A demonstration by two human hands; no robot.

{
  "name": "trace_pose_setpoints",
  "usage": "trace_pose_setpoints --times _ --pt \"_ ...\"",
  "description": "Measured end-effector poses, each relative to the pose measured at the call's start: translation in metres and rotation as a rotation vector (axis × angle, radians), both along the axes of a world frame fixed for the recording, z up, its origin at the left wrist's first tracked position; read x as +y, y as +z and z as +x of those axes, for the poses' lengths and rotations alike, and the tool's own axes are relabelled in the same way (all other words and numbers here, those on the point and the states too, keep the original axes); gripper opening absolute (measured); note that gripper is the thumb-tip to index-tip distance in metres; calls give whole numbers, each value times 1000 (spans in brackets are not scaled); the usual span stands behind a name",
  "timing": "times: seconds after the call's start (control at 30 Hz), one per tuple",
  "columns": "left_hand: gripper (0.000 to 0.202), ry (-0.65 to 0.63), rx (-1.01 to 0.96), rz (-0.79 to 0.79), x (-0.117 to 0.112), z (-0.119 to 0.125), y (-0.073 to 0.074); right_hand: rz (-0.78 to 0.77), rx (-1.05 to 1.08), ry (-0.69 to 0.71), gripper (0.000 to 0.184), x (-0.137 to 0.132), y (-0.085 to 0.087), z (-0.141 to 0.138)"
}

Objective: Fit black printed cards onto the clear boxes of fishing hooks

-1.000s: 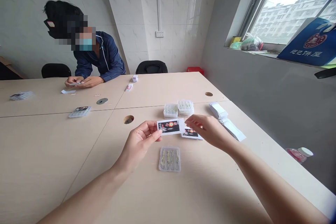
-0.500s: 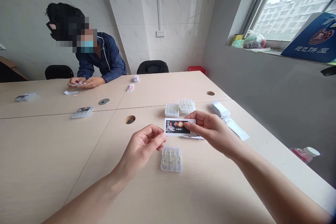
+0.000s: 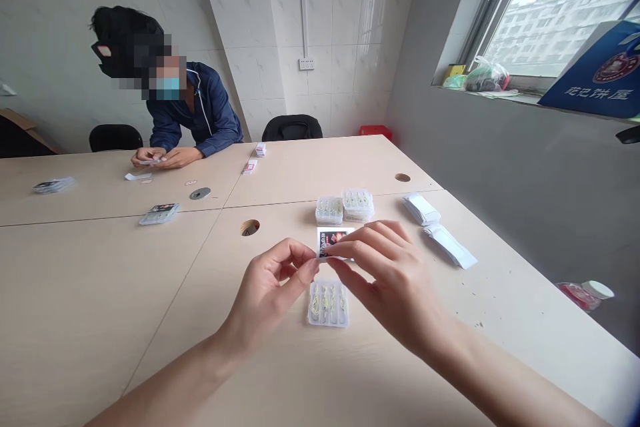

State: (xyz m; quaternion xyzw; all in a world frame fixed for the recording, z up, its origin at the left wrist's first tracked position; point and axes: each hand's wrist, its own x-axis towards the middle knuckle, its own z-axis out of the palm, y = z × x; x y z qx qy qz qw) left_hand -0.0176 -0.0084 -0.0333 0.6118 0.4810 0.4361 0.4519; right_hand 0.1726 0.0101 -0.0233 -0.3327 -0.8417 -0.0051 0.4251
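My right hand point(image 3: 385, 273) reaches in from the right, its fingers pinched on a small printed card point(image 3: 331, 239) held just above the table. My left hand point(image 3: 273, 287) is curled, thumb and forefinger pinched at the card's lower left corner. Right under both hands a clear plastic box point(image 3: 329, 304) of yellow-green hooks lies flat on the beige table point(image 3: 165, 320). Two stacks of similar clear boxes point(image 3: 345, 207) stand just beyond the card. White paper sleeves point(image 3: 423, 208) lie in piles to the right of them.
A person in a blue jacket point(image 3: 200, 113) sits at the far left, hands point(image 3: 157, 158) together over small cards. A finished pack point(image 3: 159, 213), a metal disc point(image 3: 199, 193) and a cable hole point(image 3: 249, 227) mark the table. A grey wall and window sill run along the right.
The card passed from my left hand to my right, then came back down toward the middle. Now both hands meet on it above the clear box.
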Motion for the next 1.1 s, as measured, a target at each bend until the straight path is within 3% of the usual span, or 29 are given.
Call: trace_pose_setpoints --times 0.3,0.6,0.87,1.1 --pt "15 4 69 111 -2 5 3 -96 80 41 6 1 -4 -2" --pt "19 44 62 70 0 3 1 -176 95 68 8 -1 0 -1" --pt "16 23 55 83 2 0 -6 -412 133 49 5 -3 0 0" --pt "15 -28 44 124 3 1 -4 -533 158 190 8 0 5 6"
